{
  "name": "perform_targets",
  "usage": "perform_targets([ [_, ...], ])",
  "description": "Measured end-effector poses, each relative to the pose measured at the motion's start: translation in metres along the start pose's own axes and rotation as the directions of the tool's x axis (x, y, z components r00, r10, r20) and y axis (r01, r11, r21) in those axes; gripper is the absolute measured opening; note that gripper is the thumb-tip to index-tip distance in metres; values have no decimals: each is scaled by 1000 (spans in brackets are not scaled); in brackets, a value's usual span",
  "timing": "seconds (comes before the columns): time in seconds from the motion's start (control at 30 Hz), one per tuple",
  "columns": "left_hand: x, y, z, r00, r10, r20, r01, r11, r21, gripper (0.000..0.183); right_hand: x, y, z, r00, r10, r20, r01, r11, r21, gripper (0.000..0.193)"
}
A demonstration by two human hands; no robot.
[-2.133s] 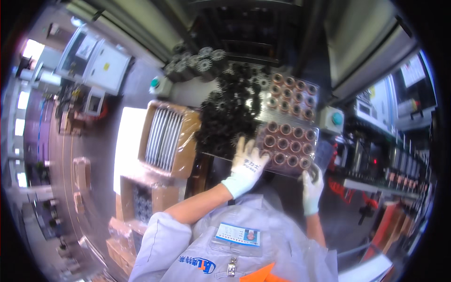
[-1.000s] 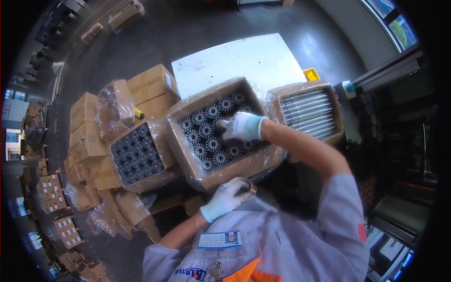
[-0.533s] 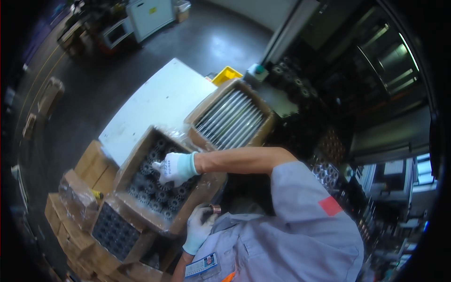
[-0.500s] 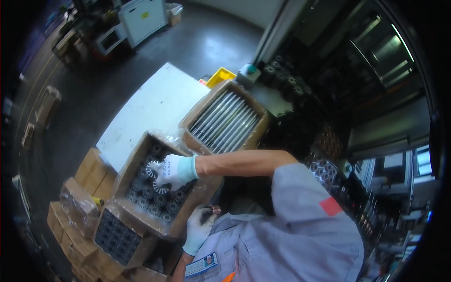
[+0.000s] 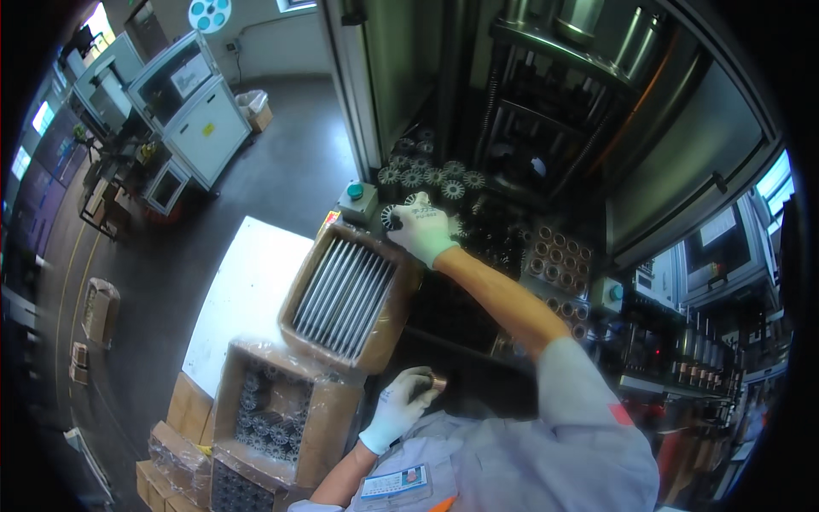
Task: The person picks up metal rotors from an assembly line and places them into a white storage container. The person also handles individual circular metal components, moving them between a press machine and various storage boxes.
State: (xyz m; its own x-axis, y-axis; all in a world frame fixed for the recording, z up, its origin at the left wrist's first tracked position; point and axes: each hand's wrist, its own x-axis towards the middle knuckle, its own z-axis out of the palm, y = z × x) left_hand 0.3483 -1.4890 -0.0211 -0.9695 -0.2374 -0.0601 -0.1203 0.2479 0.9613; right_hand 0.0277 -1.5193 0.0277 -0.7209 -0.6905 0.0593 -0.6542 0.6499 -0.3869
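Note:
My right hand (image 5: 423, 230), in a white glove, is closed around toothed metal cores (image 5: 389, 217) at the left edge of the machine bed. Its fingers partly hide them. Just beyond stand several more toothed cores (image 5: 453, 189), like motor armature cores. Lower down, close to my body, my left hand (image 5: 397, 410), also gloved, pinches a small copper-coloured commutator (image 5: 438, 383). To its left an open carton (image 5: 328, 418) contains toothed cores in its left and lower parts.
A carton of metal shafts (image 5: 294, 294) stands on a white table (image 5: 247, 273). Beside the bed are a button box (image 5: 357, 202) and a tray of copper rings (image 5: 559, 258). A machine door frame (image 5: 354, 94) rises at the back. More cartons (image 5: 179, 456) sit lower left.
My right hand has moved from the carton of cores, up and right to the machine bed, carrying toothed cores. My left hand still holds the commutator. The view has turned to the right.

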Motion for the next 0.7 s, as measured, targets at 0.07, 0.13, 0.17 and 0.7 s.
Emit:
perform_targets([
  [0.07,18,11,5,998,-39,45,38,999,16,20,15,15,13,1000,-1,18,1,1000,-20,34],
  [0.13,38,10,10,995,-48,88,47,999,15,21,25,26,29,994,-74,-81,65,992,-106,30],
  [0.17,51,11,11,993,-43,111,42,999,18,21,30,27,30,996,-66,-68,61,996,-73,35],
  [0.7,201,31,-11,957,-48,285,134,947,-291,25,81,247,-57,549,627,-553,-89,701,707,62],
])
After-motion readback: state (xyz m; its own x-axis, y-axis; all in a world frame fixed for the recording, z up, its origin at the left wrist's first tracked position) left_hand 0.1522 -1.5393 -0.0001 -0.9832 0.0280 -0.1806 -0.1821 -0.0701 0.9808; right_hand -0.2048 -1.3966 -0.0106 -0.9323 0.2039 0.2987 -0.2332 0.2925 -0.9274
